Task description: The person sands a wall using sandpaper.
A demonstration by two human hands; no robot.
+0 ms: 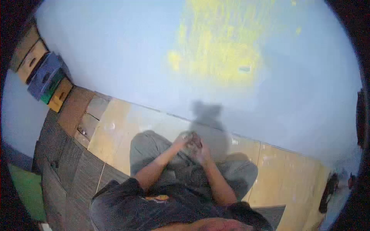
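Observation:
In front of my crossed legs, my left hand (182, 141) and my right hand (201, 151) are brought together over my lap. The fingers of both look curled in against each other. A small dark patch shows where they meet, too blurred for me to tell whether it is an object or shadow. Grey trousers (148, 148) lie below the hands. Ahead of me rises a pale blue-white wall (127, 57) with a large patch of yellow paint (227, 50).
Light wooden boards (275, 173) run along the wall's foot, with dark ribbed mats (86, 173) to the left. Blue (44, 79) and yellow (61, 95) boxes or drawers stand at upper left. A green panel (27, 190) lies lower left. Dark items (328, 192) sit at far right.

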